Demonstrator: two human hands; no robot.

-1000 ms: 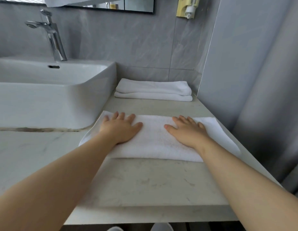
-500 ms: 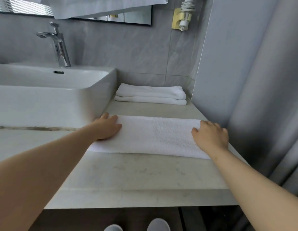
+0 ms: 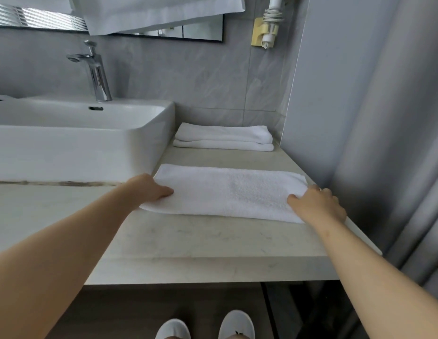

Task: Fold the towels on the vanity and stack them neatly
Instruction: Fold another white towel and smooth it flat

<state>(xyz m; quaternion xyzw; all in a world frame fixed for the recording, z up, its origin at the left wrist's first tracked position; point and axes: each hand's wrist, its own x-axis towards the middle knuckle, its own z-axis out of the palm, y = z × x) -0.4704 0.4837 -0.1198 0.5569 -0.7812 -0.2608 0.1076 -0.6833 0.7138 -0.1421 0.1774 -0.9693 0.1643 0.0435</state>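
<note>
**While Two Towels Sit Folded, a Third Lies Gripped at Both Ends**

Where the white sink (image 3: 78,148) ends, a pale stone surface (image 3: 201,241) runs on to the right. A long white towel (image 3: 227,192) lies flat across it, just right of the sink's front corner. It is folded into a narrow band, and one short end almost touches the sink wall.

The person's hands are set well apart, one at each end of that band. The left hand (image 3: 152,189) holds the end nearest the sink, thumb on top of the cloth and fingers tucked out of sight. The right hand (image 3: 316,204) curls over the end farthest from the sink, knuckles bent and thumb pressed on the terry.

Behind this towel, beside the sink's rear right corner and against the grey tiled wall, two folded towels (image 3: 223,138) rest one on the other. Their edges line up fairly well.

A chrome faucet (image 3: 98,72) stands at the back of the sink. Above it a white cloth (image 3: 152,13) hangs over part of a mirror (image 3: 201,33). Farther right of the sink, a yellow wall holder (image 3: 267,30) carries a white appliance with a coiled cord. A grey curtain (image 3: 396,118) hangs at the far right. Below the surface's front edge, white slippers (image 3: 236,324) show on the floor.
</note>
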